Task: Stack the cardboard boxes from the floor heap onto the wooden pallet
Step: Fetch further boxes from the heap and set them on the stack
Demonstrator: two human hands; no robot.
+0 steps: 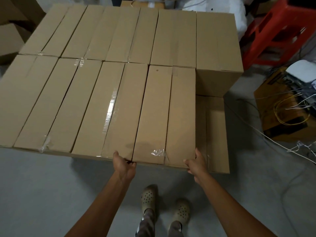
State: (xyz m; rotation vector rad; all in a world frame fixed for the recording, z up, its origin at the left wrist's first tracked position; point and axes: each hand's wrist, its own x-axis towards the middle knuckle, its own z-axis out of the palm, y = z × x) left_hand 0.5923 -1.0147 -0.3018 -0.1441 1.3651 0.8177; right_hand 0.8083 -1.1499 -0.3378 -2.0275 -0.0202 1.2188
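Observation:
Several long brown cardboard boxes lie side by side in two rows and form a flat top layer of the stack. The nearest right box [164,115] of the front row has clear tape at its near end. My left hand [124,164] grips its near left corner, and my right hand [195,162] grips its near right corner. Beside it on the right a lower cardboard box [214,132] shows one level down, and a taller box [217,48] stands behind that. The stack hides the wooden pallet.
A red plastic crate [277,31] stands at the back right. An orange box [287,113] with a white device [302,71] and loose cables sits on the floor to the right. More cardboard [10,38] lies at the far left. My two feet [165,207] stand on grey floor.

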